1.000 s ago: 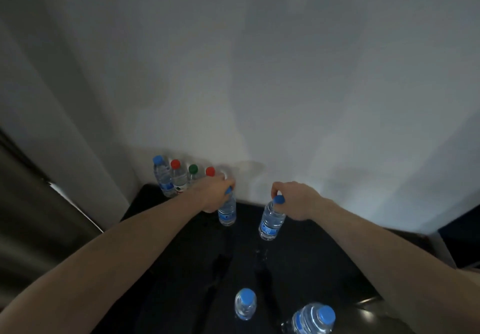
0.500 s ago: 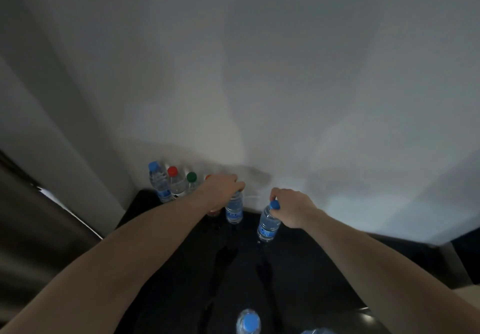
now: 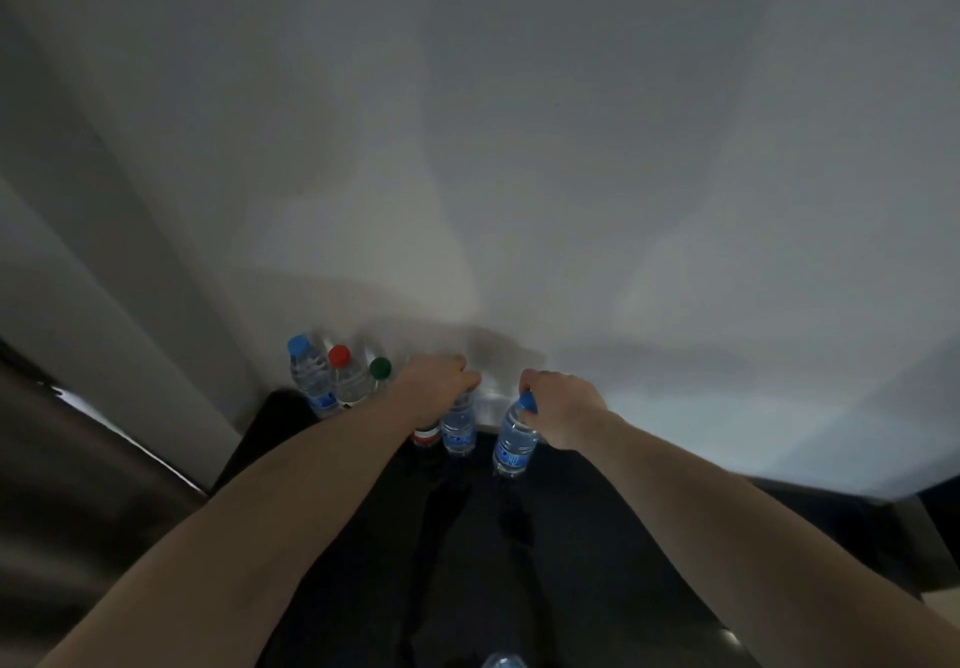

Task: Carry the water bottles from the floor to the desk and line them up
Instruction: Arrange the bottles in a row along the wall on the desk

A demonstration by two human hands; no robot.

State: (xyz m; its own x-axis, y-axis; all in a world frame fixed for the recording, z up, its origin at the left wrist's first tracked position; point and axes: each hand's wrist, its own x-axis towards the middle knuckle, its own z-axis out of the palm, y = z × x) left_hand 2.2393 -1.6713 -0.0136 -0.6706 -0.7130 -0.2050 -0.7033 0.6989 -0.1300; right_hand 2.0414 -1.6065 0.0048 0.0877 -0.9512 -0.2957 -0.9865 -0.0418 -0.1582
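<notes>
A row of small water bottles stands against the wall at the back of the black desk [image 3: 597, 537]: a blue-capped bottle [image 3: 310, 381], a red-capped bottle [image 3: 347, 379], a green-capped bottle [image 3: 379, 373], and a bottle with a red and green label [image 3: 425, 436] mostly hidden under my wrist. My left hand [image 3: 436, 384] grips the top of a blue-labelled bottle [image 3: 458, 428] at the right end of that row. My right hand [image 3: 563, 407] holds another blue-capped bottle [image 3: 514, 441] by its cap, a little right of and nearer than the row.
The pale wall rises directly behind the bottles. A grey wall corner and a dark surface lie to the left. Another bottle top [image 3: 501, 661] peeks in at the bottom edge, on the near part of the desk.
Both hands moved their bottles away from me toward the wall. The left bottle now sits at the row's end. The view tilted up, so the near bottles slid out of frame.
</notes>
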